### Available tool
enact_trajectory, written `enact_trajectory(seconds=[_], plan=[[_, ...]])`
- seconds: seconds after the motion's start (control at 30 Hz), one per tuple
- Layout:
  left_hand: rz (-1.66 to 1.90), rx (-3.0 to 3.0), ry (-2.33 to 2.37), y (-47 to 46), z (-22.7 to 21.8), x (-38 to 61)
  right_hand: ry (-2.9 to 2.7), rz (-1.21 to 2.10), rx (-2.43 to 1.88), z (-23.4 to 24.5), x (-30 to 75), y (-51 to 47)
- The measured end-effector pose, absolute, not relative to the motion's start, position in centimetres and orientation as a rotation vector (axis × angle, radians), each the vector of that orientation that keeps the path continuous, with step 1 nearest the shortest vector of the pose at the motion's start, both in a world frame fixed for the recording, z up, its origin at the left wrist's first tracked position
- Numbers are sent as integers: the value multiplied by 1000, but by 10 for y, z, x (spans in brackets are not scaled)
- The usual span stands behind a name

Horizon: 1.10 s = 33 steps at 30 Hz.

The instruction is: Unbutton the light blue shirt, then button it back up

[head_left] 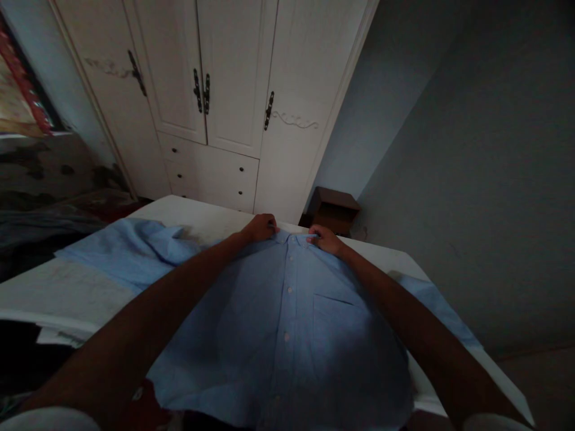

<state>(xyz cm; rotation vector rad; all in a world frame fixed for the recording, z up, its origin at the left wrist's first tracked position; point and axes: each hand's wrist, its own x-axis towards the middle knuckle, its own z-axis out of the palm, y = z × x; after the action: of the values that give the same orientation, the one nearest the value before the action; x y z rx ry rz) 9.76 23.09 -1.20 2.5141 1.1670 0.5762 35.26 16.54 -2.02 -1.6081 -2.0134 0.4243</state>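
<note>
A light blue button-up shirt (251, 305) lies front side up across a white table, its buttons done up along the middle and a chest pocket on the right half. At the far edge, my left hand (262, 227) pinches the left side of the collar. The other side of the collar is gripped by my right hand (327, 240), fingers closed on the cloth. One sleeve spreads out to the left beyond my left forearm. The other sleeve reaches over the table to the right, partly hidden behind my right forearm.
The white table (58, 293) has its far edge near a white wardrobe (233, 72) with dark handles and drawers. A brown wooden cabinet (336, 206) stands behind the table, beside the grey wall (485, 179). Dark cloth (40, 233) is heaped at the left.
</note>
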Motion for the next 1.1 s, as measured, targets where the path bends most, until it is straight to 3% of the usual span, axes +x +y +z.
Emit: enact_trajectory(seconds=[0.4,0.7,0.93,1.1], plan=[[551,2399,1312,248,-6,88,-1870,598,-1740,-18,360,186],[-228,2234,1291,236,36,-3,-1829,724,-1948,5,402,143],[-132,2133,1107,223,36,-26,-1890,1022,-2175,29,450,83],[139,2202,1292,235,35,-29,-1855,645,-2104,23,463,78]])
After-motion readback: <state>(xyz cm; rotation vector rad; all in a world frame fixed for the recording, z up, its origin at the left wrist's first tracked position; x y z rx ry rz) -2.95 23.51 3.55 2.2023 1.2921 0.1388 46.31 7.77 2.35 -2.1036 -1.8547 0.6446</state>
